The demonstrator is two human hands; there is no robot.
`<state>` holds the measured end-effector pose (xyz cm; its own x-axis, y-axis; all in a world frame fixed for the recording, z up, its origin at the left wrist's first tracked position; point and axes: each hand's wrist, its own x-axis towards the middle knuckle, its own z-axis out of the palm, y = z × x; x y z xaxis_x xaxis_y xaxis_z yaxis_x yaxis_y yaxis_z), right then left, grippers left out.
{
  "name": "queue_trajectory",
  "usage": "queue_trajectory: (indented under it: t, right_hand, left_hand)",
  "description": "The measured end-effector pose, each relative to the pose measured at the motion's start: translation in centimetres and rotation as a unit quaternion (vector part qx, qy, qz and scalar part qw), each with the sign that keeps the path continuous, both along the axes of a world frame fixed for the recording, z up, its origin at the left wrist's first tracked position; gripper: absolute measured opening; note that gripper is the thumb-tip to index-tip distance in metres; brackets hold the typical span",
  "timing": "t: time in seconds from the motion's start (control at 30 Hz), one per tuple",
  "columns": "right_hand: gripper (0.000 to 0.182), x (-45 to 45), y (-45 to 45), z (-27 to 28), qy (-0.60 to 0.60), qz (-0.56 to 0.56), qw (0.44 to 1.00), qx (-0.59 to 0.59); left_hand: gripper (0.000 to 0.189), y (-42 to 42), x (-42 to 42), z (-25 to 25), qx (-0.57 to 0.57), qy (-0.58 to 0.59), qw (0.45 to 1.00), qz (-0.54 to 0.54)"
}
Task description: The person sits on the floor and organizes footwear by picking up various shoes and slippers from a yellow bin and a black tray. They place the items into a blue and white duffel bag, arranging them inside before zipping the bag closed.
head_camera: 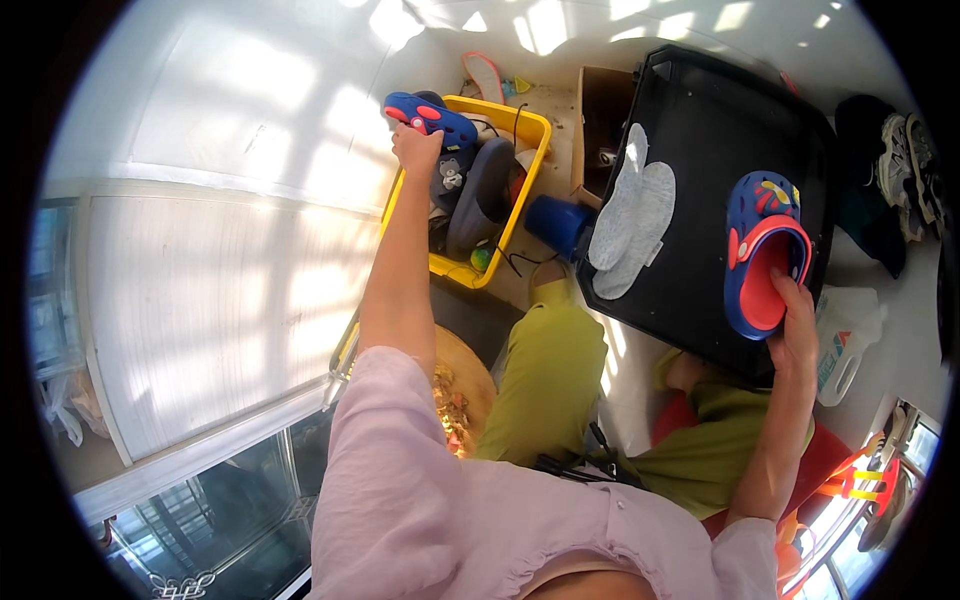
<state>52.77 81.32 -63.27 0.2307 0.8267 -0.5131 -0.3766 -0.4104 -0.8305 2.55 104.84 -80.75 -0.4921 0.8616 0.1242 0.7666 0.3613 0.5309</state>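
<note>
My left hand (417, 150) grips a blue clog with red trim (450, 126) over the far left corner of a yellow plastic crate (538, 139). Dark footwear fills the crate, among it a grey-blue slipper (484, 199) and a navy shoe with a bear figure (448, 174). On the right, my right hand (795, 319) holds the heel of a matching clog (761, 202), red inside, with a flower charm on its toe. That clog is over a black plastic lid or tray (705, 120). Two pale grey insoles (641, 225) lie overlapped on the tray's left side.
Between crate and tray is a blue plastic cup or small bucket (556, 223). A cardboard box (596, 112) stands behind the tray. To the right are sneakers (900, 172) and a translucent plastic jug (844, 337). A loose insole (484, 75) leans behind the crate. White cabinet doors (225, 322) line the left.
</note>
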Motion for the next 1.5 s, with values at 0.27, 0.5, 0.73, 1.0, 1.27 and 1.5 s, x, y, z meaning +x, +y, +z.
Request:
queue_trajectory:
  t: [0.27, 0.5, 0.73, 1.0, 1.27, 1.5]
  right_hand:
    - [0.031, -1.1, 0.4, 0.2, -0.027, 0.026, 0.999, 0.005]
    - [0.032, -2.0, 0.5, -0.5, -0.006, 0.061, 0.998, 0.018]
    - [0.031, -1.6, 0.7, -0.9, -0.094, 0.079, 0.992, 0.043]
    - [0.043, 4.0, -0.5, 1.8, -0.561, 0.126, 0.8, 0.17]
    - [0.041, 6.8, -3.4, 2.2, -0.583, 0.397, 0.683, 0.189]
    - [0.036, 4.7, -2.0, 1.8, -0.46, 0.492, 0.715, 0.186]
  left_hand:
    - [0.04, -1.9, 1.8, 1.0, 0.068, 0.023, 0.997, -0.04]
    - [0.029, -6.3, 10.4, 11.3, 0.199, 0.099, 0.963, -0.153]
    - [0.023, -12.6, 19.4, 20.2, 0.05, -0.158, 0.922, -0.35]
    - [0.023, -15.7, 26.9, 21.7, 0.026, 0.044, 0.888, -0.456]
    - [0.011, -17.1, 30.7, 19.5, 0.087, 0.051, 0.816, -0.57]
    - [0.049, -20.4, 34.7, 18.9, 0.057, 0.089, 0.733, -0.673]
